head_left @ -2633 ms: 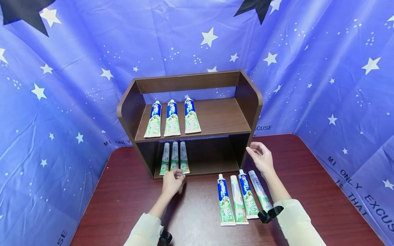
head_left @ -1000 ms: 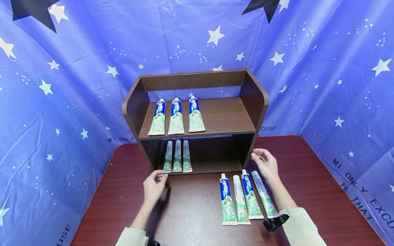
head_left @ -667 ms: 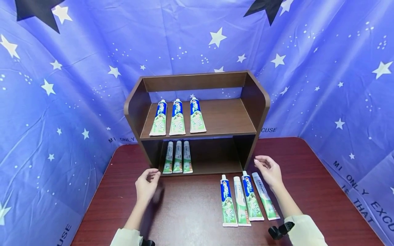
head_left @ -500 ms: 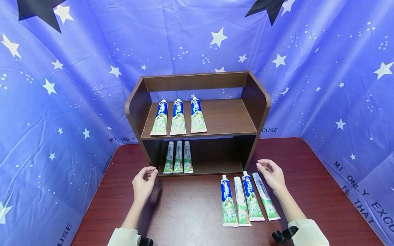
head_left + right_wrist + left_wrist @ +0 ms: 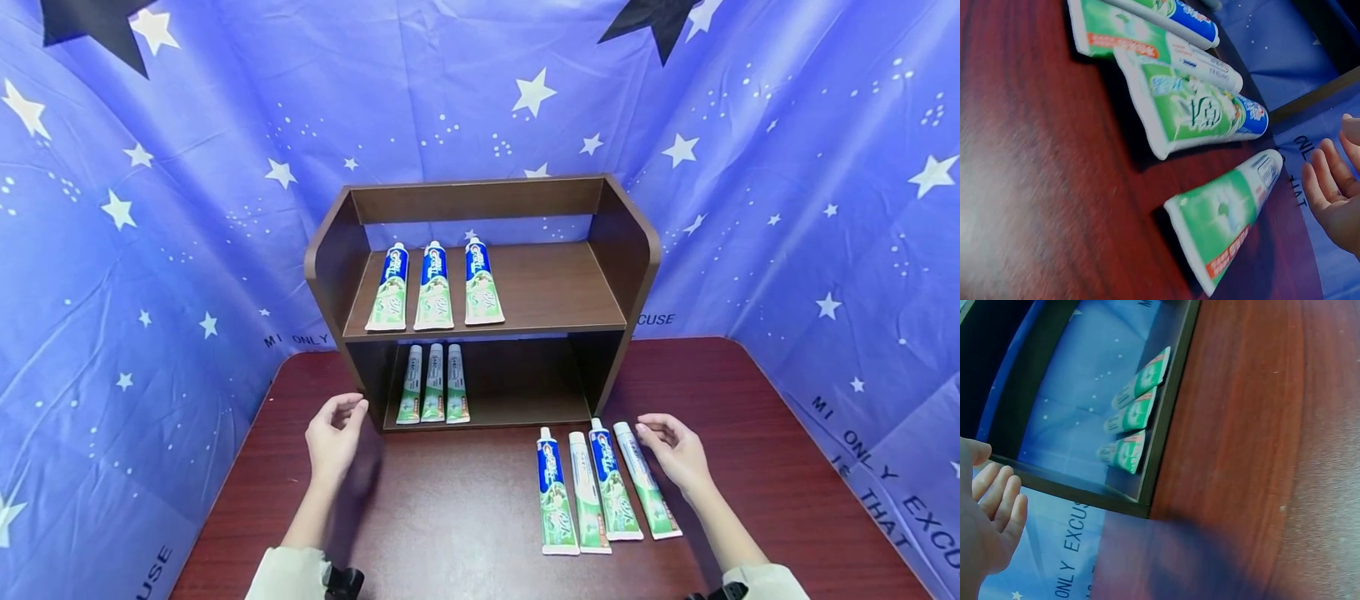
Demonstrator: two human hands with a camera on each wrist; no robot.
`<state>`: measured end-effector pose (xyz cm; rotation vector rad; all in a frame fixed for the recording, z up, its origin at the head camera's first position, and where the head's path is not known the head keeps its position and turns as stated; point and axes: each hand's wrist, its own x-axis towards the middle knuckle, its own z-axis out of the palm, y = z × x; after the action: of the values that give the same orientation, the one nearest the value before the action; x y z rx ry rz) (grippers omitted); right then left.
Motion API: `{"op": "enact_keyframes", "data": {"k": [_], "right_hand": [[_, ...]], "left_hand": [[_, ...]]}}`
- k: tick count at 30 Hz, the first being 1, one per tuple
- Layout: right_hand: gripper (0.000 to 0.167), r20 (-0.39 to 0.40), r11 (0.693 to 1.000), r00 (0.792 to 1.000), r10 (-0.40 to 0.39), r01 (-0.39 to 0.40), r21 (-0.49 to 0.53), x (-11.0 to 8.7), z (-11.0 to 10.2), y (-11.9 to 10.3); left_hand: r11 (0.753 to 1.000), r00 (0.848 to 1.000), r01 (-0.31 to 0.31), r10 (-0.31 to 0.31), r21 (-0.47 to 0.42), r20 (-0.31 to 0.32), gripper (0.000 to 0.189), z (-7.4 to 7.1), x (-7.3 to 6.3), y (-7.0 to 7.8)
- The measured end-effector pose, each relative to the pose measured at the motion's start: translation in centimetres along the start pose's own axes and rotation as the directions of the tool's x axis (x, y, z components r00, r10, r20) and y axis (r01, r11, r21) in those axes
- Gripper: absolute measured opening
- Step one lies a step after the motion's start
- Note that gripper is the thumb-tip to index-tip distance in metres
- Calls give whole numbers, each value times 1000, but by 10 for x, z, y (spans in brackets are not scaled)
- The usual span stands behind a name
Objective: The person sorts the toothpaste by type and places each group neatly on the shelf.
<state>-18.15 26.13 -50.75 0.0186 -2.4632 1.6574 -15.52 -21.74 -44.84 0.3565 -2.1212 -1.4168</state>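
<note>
My left hand [image 5: 333,437], loosely curled and holding nothing, hovers by the left front corner of a brown two-tier shelf [image 5: 487,327]. My right hand [image 5: 677,454] holds nothing, fingers relaxed, just right of a grey-and-green toothpaste tube [image 5: 647,479]. Left of that tube lie a blue-and-green toothpaste tube [image 5: 617,483], a white-and-green toothpaste tube [image 5: 589,492] and another blue-and-green toothpaste tube [image 5: 556,496]. Three blue-and-green toothpaste tubes [image 5: 433,287] lie on the upper tier. Three smaller-looking grey-and-green toothpaste tubes [image 5: 433,383] lie at the left of the lower tier.
The shelf stands toward the back of a reddish-brown wooden table [image 5: 450,517]. Blue star-printed cloth [image 5: 465,100] hangs behind and on both sides. The shelf's right side panel [image 5: 626,250] rises behind the loose tubes.
My left hand has drawn away leftward from the lower-tier tubes to beyond the shelf's corner. My right hand has come back from the shelf's right side, nearer me. The tubes keep their places.
</note>
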Motion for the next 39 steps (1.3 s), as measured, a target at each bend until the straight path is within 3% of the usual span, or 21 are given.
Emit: {"op": "enact_keyframes", "data": {"k": [3,11,23,32,39], "right_hand": [[30,5,1000,1000,3,-3,-14,-4,-4,2],[30,18,998,999,30,-28,-64,-10,-10,10],[30,51,988,994,99,-92,-125,-13,-11,8],[29,100,978,984,147,-130,-161,-18,-12,10],[32,126,971,975,183,-160,-176,-19,-13,13]], "left_hand": [[1000,1000,-3,3,-18,0,16,-4,3,16],[1000,999,-6,5,-2,-43,14,-1,22,-6],[999,996,-46,45,-13,-81,13,-4,34,-1],[997,997,-65,63,-33,-47,14,-5,43,3],[984,995,-102,102,-145,-9,20,-6,47,8]]}}
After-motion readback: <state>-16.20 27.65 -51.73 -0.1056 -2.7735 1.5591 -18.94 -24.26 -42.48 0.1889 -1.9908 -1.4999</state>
